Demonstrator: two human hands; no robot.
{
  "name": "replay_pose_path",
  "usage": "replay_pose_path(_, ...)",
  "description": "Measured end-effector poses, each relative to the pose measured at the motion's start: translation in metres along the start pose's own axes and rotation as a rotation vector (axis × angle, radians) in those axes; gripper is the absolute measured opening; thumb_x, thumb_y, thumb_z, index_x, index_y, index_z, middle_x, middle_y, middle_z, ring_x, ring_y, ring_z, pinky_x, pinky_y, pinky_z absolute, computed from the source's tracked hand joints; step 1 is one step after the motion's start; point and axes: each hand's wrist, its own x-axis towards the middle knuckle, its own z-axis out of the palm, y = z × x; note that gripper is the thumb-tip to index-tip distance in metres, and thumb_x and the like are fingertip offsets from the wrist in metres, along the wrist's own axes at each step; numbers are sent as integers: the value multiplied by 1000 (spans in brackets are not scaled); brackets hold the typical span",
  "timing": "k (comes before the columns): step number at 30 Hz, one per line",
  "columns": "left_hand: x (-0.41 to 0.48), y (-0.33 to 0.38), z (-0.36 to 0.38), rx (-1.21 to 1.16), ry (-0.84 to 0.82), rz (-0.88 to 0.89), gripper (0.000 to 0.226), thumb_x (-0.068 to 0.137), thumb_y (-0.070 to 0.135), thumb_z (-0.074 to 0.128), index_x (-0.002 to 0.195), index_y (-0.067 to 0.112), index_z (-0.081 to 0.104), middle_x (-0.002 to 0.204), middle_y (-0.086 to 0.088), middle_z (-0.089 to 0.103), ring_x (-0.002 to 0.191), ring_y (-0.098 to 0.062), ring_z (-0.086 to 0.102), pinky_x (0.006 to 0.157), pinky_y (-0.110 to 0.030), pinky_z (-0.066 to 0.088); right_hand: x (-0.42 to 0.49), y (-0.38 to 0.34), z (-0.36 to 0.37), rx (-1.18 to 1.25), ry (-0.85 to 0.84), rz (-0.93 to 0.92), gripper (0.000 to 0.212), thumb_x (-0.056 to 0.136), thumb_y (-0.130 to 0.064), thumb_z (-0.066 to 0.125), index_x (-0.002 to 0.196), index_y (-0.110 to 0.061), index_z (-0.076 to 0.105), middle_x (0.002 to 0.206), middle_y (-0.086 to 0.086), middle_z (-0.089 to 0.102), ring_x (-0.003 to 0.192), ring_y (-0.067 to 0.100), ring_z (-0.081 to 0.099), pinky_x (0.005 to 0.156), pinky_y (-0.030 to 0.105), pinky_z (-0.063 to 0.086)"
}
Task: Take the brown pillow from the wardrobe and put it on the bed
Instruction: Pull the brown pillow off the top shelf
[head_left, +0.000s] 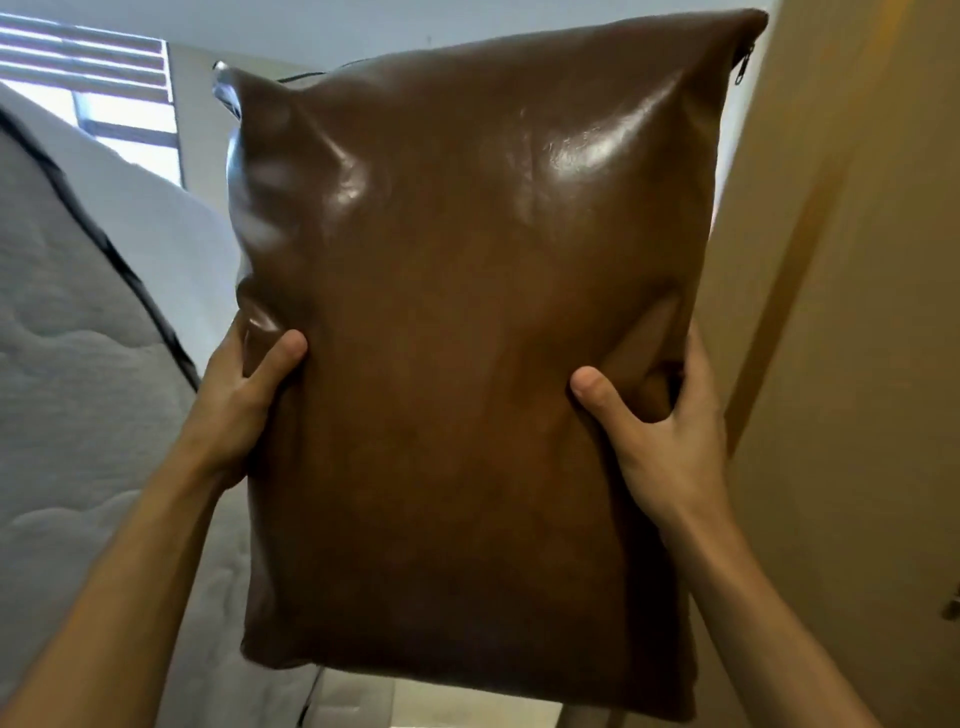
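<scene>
A large brown leather-look pillow (467, 338) fills the middle of the head view, held upright in the air in front of me. My left hand (239, 400) grips its left edge, thumb pressed into the front face. My right hand (660, 431) grips its right edge, thumb also on the front. A zipper pull hangs at the pillow's top right corner. The bed shows as a grey quilted mattress (67, 338) with dark piping, on the left behind the pillow.
A beige wardrobe panel or door (841, 312) stands close on the right, with a metal handle at the far right edge. A window with horizontal slats (98, 67) is at the upper left. Pale floor shows below the pillow.
</scene>
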Motion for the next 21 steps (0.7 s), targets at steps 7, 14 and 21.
replay_pose_path(7, 16, -43, -31, 107, 45, -45, 111, 56, 92, 70, 147, 33, 51, 139, 9, 66, 125, -13, 64, 102, -40, 51, 8, 61, 59, 81, -81, 134, 113, 57, -83, 80, 155, -49, 35, 143, -20, 61, 128, 4, 61, 107, 43, 53)
replay_pose_path(14, 24, -92, -10, 113, 88, -126, 103, 55, 88, 74, 145, 49, 44, 139, 18, 61, 124, 0, 59, 101, -32, 49, 28, 126, 88, 154, -164, 230, 114, 54, -80, 84, 152, -50, 36, 147, -13, 57, 128, 13, 61, 105, 47, 54)
replay_pose_path(21, 33, -135, 13, 131, 130, -219, 98, 49, 89, 77, 136, 54, 48, 133, 24, 62, 117, 2, 64, 98, -30, 52, 39, 186, 110, 175, -199, 304, 119, 54, -73, 84, 156, -47, 30, 153, -12, 53, 132, 16, 58, 111, 47, 49)
